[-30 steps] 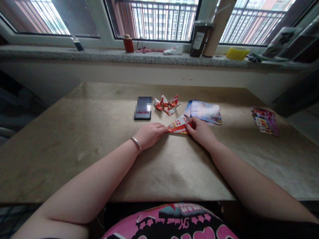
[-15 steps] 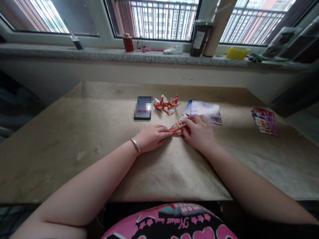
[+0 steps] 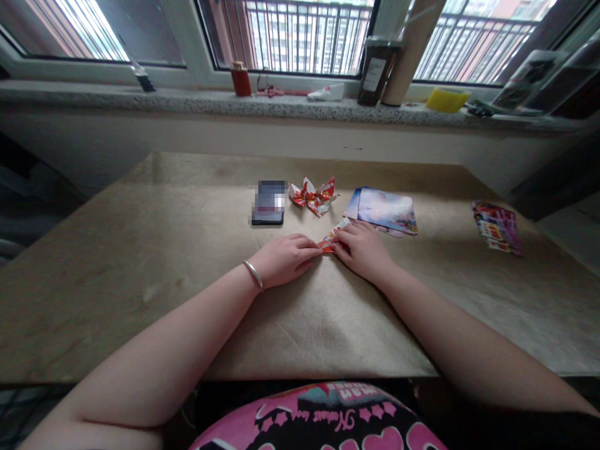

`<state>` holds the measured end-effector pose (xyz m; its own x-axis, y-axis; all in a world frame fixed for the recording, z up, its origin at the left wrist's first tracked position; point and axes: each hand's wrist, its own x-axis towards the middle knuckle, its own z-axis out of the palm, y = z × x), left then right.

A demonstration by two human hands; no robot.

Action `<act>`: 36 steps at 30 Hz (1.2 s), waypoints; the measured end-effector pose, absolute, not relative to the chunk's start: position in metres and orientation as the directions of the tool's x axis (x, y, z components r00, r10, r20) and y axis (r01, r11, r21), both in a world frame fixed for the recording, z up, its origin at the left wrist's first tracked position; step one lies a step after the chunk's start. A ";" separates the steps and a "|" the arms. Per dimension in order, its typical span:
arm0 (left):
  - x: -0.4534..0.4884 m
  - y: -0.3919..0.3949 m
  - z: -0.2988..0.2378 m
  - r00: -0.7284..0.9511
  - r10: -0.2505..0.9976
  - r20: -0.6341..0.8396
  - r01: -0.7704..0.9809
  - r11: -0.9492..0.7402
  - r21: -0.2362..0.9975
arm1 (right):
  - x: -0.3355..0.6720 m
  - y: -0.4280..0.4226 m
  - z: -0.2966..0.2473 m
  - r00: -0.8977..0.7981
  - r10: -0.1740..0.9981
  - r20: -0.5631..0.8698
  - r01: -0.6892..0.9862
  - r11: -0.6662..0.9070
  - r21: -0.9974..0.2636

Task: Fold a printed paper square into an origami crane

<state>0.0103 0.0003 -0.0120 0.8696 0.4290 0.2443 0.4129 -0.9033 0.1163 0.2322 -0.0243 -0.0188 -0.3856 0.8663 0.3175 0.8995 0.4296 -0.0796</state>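
A narrow strip of folded, red-white-and-orange printed paper lies on the table, slanting between my hands. My left hand, with a silver bangle at the wrist, has its fingers together and grips the strip's lower left end. Over the other part, my right hand presses down with bent fingers, the thumb near the lower edge. Some of the paper is hidden under the right fingers. Just beyond sits a folded paper shape in the same red and white print, its points sticking up.
A phone with a blurred screen lies left of the paper shape. Glossy picture sheets rest behind my right hand, and printed cards lie far right. A stone windowsill holds a dark container and yellow tape.
My right hand has slid left and slightly down along the paper, closer to my left hand. The paper now looks narrower and flatter. My left hand has hardly moved.
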 end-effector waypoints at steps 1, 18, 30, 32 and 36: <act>0.010 0.000 -0.011 0.871 0.430 0.238 0.418 -0.903 0.101 | 0.232 -0.024 -0.019 -0.382 0.871 0.310 0.903 0.423 -0.078; 0.007 -0.003 -0.006 0.870 0.438 0.224 0.442 -0.896 0.035 | 0.219 -0.014 -0.008 -0.386 0.914 0.126 0.916 0.396 -0.064; 0.006 -0.003 -0.004 0.860 0.468 0.203 0.476 -0.880 0.012 | 0.226 -0.005 -0.020 -0.336 0.924 0.182 0.908 0.369 -0.200; 0.007 -0.003 -0.004 0.861 0.470 0.196 0.478 -0.878 0.004 | 0.225 -0.005 -0.020 -0.324 0.927 0.189 0.916 0.357 -0.185; 0.009 -0.003 -0.005 0.865 0.470 0.175 0.480 -0.877 -0.023 | 0.224 -0.005 -0.021 -0.315 0.931 0.183 0.925 0.345 -0.162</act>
<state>0.0089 -0.0031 -0.0054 0.8654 0.4696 0.1748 0.4804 -0.8768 -0.0229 0.2238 -0.0054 -0.0208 -0.3153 0.9311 0.1833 0.9245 0.3450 -0.1620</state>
